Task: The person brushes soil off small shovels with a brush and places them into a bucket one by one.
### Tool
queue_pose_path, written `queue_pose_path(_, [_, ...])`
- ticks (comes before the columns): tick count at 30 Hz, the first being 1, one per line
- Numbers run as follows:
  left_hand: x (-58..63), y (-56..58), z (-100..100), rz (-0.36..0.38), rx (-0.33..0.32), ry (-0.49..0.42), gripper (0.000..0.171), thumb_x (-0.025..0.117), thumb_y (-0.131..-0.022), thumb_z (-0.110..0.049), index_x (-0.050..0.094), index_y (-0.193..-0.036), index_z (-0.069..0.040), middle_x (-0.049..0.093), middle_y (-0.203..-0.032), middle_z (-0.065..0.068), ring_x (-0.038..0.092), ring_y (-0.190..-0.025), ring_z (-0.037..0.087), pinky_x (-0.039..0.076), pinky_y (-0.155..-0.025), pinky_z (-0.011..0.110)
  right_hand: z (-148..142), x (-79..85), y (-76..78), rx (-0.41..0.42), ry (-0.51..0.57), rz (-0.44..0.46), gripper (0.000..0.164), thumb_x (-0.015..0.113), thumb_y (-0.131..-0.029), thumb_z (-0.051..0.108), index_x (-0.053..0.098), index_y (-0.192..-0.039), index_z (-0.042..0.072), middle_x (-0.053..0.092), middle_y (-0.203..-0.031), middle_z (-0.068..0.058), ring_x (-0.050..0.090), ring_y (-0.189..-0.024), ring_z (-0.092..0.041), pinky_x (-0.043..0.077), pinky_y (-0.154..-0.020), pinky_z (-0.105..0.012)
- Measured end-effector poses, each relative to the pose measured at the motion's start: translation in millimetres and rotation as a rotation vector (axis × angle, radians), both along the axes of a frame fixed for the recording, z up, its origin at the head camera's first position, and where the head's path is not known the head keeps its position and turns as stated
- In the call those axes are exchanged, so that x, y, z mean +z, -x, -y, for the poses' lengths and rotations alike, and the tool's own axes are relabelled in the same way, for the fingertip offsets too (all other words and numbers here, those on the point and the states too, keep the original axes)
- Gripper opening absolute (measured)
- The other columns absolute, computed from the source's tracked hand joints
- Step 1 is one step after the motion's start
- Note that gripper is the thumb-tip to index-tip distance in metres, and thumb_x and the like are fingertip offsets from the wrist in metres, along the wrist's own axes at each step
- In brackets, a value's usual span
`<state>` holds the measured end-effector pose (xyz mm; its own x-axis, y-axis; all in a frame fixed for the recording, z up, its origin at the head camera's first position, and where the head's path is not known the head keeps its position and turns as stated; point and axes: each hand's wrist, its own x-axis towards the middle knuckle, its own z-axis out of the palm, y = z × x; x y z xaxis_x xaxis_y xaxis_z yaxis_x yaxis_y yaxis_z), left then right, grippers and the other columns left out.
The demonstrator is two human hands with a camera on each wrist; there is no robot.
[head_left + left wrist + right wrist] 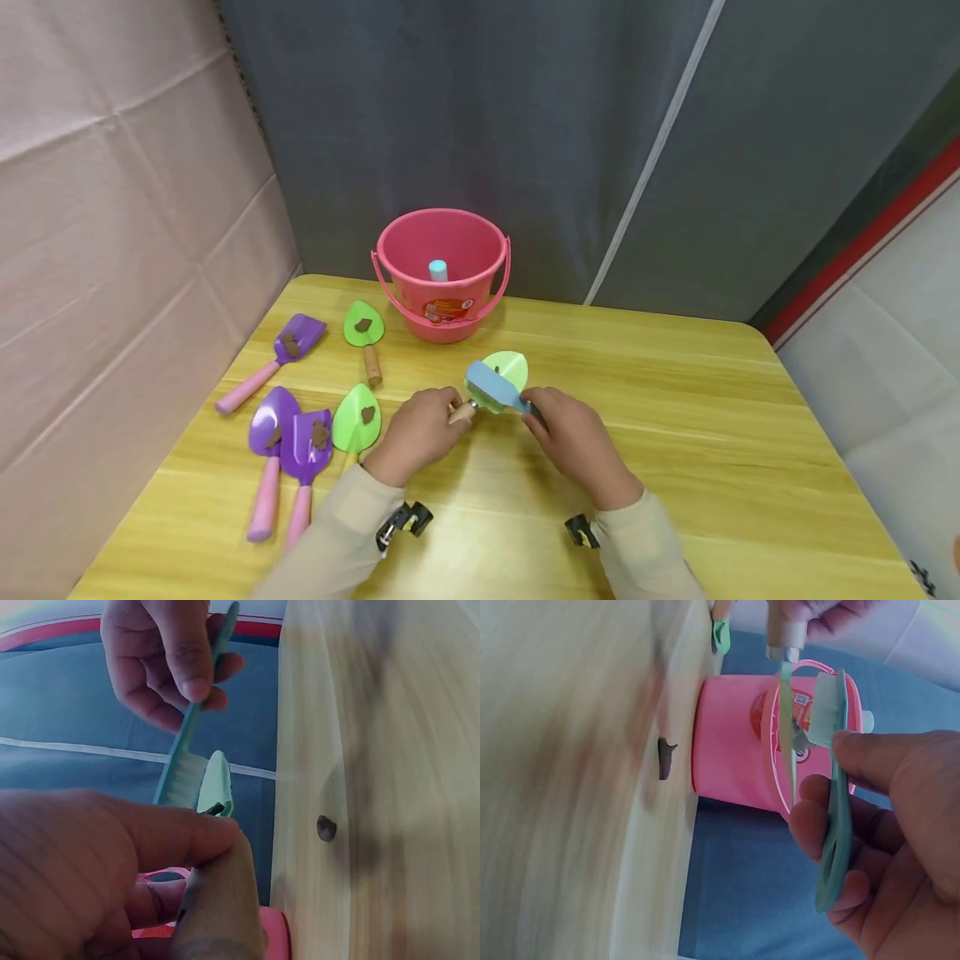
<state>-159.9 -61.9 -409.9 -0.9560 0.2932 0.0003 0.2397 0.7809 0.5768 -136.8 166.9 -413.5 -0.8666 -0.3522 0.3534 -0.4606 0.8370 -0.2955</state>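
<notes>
My left hand (423,425) grips the wooden handle (221,900) of a small hand trowel, whose pale green blade (514,367) points away from me above the table. In my right hand (581,442) is a blue brush (491,385), pinched by its handle, with the head lying across the blade in the head view. Its white bristles (826,712) face the blade, and a small dark lump (799,739) shows between them. Below, on the table, lies a dark brown piece (326,828), hidden from the head view.
A pink bucket (442,329) with a light blue cylinder end (438,270) inside stands at the back. To the left lie purple shovels (300,333) and green trowels (357,421) with brown patches on their blades. A grey curtain (487,125) hangs behind the wooden table (712,433).
</notes>
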Motion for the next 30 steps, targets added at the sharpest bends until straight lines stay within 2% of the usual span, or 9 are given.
queue_pose_path(5, [2.3,-0.6,-2.6,0.004,-0.004,-0.005,0.015,0.070,-0.092,-0.024,0.067,-0.093,-0.009,0.055,-0.070,0.000,0.051,-0.062,0.017,0.043,-0.056,0.033,2.7,-3.8,-0.3,0.012,-0.026,-0.002,0.020,0.076,-0.088,0.013,0.067,-0.106,0.010,0.064,-0.085,0.003,0.051,-0.065,-0.008,0.047,-0.060,-0.029])
queue_pose_path(12, [5.5,-3.1,-2.9,-0.002,-0.033,0.006,0.014,0.070,-0.091,-0.022,0.067,-0.094,-0.008,0.055,-0.071,-0.001,0.050,-0.063,0.017,0.043,-0.057,0.033,-0.8,-4.7,2.3,-0.037,-0.003,0.031,0.019,0.077,-0.087,0.012,0.067,-0.104,0.010,0.063,-0.084,0.003,0.050,-0.064,-0.011,0.046,-0.059,-0.032])
queue_pose_path(20, [5.8,-3.1,0.1,-0.035,-0.033,0.007,0.018,0.066,-0.096,-0.026,0.065,-0.086,-0.011,0.053,-0.069,-0.001,0.050,-0.065,0.017,0.043,-0.059,0.035,-7.8,-2.6,6.2,-0.091,0.036,0.040,0.020,0.076,-0.088,0.011,0.066,-0.105,0.009,0.060,-0.081,0.002,0.047,-0.062,-0.012,0.044,-0.057,-0.031])
queue_pose_path(30, [4.2,-4.8,2.2,-0.017,-0.031,0.007,0.018,0.066,-0.096,-0.026,0.065,-0.088,-0.010,0.054,-0.071,0.000,0.050,-0.064,0.017,0.044,-0.060,0.035,-10.0,-2.5,8.3,-0.133,0.044,0.065,0.021,0.076,-0.089,0.011,0.066,-0.107,0.008,0.062,-0.083,0.000,0.050,-0.064,-0.014,0.046,-0.058,-0.033])
